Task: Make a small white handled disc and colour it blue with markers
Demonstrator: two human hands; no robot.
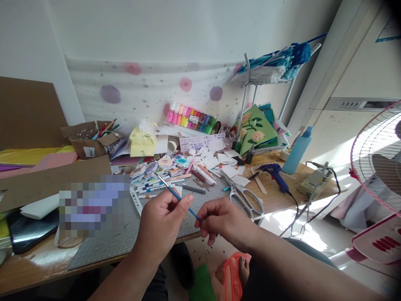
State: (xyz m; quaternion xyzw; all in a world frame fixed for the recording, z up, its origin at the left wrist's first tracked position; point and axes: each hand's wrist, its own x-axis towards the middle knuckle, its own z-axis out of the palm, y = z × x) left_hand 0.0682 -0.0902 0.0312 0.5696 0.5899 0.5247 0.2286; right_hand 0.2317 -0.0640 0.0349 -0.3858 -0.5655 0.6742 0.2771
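Note:
A thin blue stick with a pale, pointed far end, which looks like a paintbrush, slants between my two hands above the front of the table. My left hand pinches it near its middle, thumb on top. At its near end, the fingertips of my right hand are closed round the tip. Beyond the hands lie several markers, paper scraps and cut-out paper shapes on the grey cutting mat. Large scissors rest just past my right hand.
A blue glue gun and a blue bottle stand at the right, by a power strip with cords. A pink fan is at far right. Cardboard and a black tray-like object lie left.

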